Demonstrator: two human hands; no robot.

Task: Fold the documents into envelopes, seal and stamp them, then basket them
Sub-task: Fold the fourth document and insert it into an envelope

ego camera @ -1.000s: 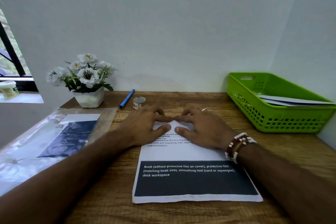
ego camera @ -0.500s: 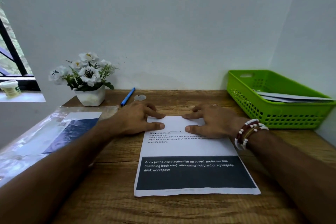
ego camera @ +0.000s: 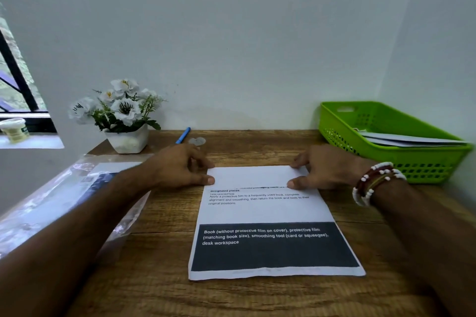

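The hands have slid apart (from centre), left hand (ego camera: pixel 180 170) and right hand (ego camera: pixel 328 170) pinching the document (ego camera: pixel 265 211) at its fold.

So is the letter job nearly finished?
Not yet. Done: what look like white envelopes already lie in the green plastic basket. In hand: the left hand and right hand hold the folded top strip of the white printed sheet. Left: more folds, then envelope, seal, stamp and basket for this one.
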